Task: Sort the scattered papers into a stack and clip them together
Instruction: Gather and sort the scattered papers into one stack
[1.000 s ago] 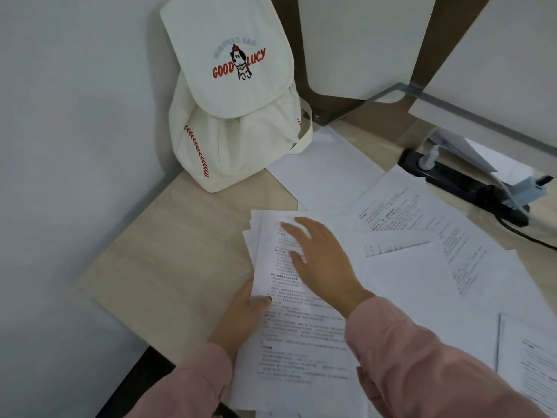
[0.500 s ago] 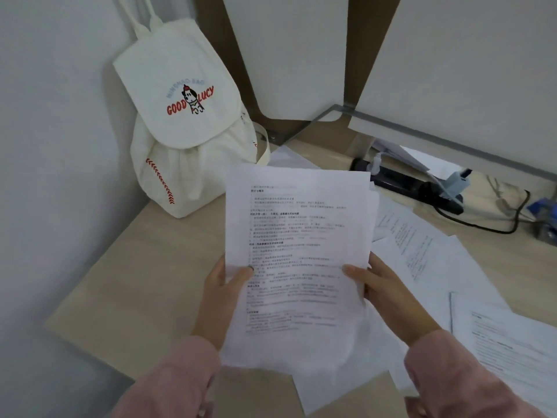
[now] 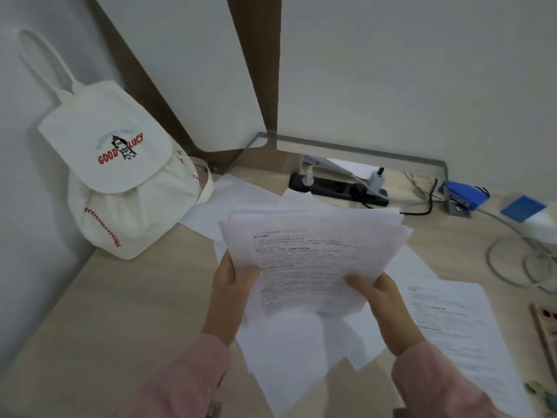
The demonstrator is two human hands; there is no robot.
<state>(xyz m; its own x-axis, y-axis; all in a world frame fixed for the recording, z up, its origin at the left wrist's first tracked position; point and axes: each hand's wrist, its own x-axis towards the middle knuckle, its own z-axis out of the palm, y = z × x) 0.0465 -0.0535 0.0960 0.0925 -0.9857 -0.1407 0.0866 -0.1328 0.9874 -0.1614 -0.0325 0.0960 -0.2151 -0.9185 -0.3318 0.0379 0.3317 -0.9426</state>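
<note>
While a loose sheaf of papers is held up over the worktop, it is grasped from both sides. The left grip is clenched on the sheaf's left edge, with the thumb laid across the printed top sheet and the other fingers hidden behind. The right grip is clenched on the lower right edge in the same way, thumb on the front. The sheets are not squared: their upper corners are fanned out beyond and to the right of the right grip. Blank sheets are spread unevenly beneath both grips, and it cannot be told whether these are held or lie on the worktop. Lines of print are seen on the top sheet but are too blurred to be read.

Just right of the right grip, a printed sheet is laid flat on the worktop. Beyond the left grip, a blank sheet is spread toward a cream backpack, which is leaned against the wall well to the left and is marked "GOOD LUCY" in red. Beyond the sheaf, a black power strip with plugs in it is set along the back of the worktop. Farther right of the right grip, a blue object is seen near a looped grey cable. Pink sleeves are worn on both arms.
</note>
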